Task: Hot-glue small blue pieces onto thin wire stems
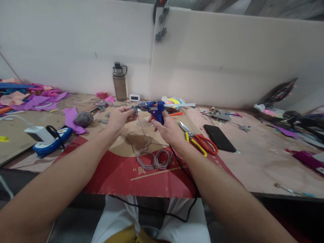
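My right hand (pixel 165 127) is wrapped round the handle of a blue hot glue gun (pixel 159 113). A whitish glue stick (pixel 181 105) juts from its back, and the nozzle points left. With fingertips pinched together, my left hand (pixel 123 116) holds a small grey-blue piece (pixel 134 109) right at the nozzle; whether they touch I cannot tell. Grey cord (pixel 144 133) hangs below that piece and runs to a looped bundle (pixel 154 160) on the red and tan board (pixel 111 179). The glue gun's black cable (pixel 181 166) passes under my right forearm and off the table edge.
Right of my hand lie red-handled scissors (pixel 206 143), yellow-handled pliers (pixel 197 145) and a black phone (pixel 219 137). A water bottle (pixel 119 82) stands by the white partition. At left are a grey yarn ball (pixel 84 118), a blue-and-white power strip (pixel 53 143) and felt scraps (pixel 37 101).
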Demonstrator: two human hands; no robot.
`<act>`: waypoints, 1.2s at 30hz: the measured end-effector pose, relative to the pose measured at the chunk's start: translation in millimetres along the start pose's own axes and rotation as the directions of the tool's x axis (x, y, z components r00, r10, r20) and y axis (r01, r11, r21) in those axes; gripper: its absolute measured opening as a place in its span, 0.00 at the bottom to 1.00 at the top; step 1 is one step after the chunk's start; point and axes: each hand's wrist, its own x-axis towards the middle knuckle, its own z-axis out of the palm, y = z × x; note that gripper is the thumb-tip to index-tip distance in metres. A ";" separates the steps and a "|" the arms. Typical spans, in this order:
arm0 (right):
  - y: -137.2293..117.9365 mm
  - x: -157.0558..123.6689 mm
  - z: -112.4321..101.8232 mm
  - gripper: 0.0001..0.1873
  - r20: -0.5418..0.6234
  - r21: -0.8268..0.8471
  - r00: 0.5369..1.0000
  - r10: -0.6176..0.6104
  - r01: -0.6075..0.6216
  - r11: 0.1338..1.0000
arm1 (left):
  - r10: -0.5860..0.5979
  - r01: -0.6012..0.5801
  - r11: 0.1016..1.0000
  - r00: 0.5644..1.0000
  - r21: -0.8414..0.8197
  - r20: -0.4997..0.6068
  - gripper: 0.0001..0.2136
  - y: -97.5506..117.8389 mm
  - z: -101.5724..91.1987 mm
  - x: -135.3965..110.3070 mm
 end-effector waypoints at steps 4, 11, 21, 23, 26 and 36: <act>1.2 -0.3 0.7 0.14 -0.003 -0.010 1.000 -0.003 0.003 1.000 | -0.006 0.006 1.000 1.000 0.016 0.007 0.04 -1.2 -0.6 1.1; -0.5 -0.7 0.1 0.13 -0.010 -0.025 1.000 0.004 -0.005 1.000 | -0.023 0.025 0.998 0.999 0.058 -0.028 0.04 0.4 0.0 0.6; 2.9 -0.1 0.2 0.14 -0.029 -0.079 1.000 0.002 -0.004 0.997 | -0.011 0.013 0.998 1.000 0.059 -0.021 0.04 3.6 1.1 -2.7; 2.7 0.0 0.4 0.15 -0.033 -0.086 0.999 0.003 -0.006 0.996 | -0.011 0.011 0.998 1.000 0.063 -0.016 0.04 4.4 1.6 -3.3; 2.0 0.0 0.9 0.18 -0.036 -0.100 0.999 0.002 -0.005 0.995 | -0.009 0.011 0.997 1.000 0.073 -0.022 0.04 4.5 1.9 -3.2; 5.6 0.3 1.4 0.22 -0.033 -0.117 0.999 -0.037 0.033 0.993 | -0.011 0.012 0.997 1.000 0.081 -0.014 0.04 4.1 1.7 -3.6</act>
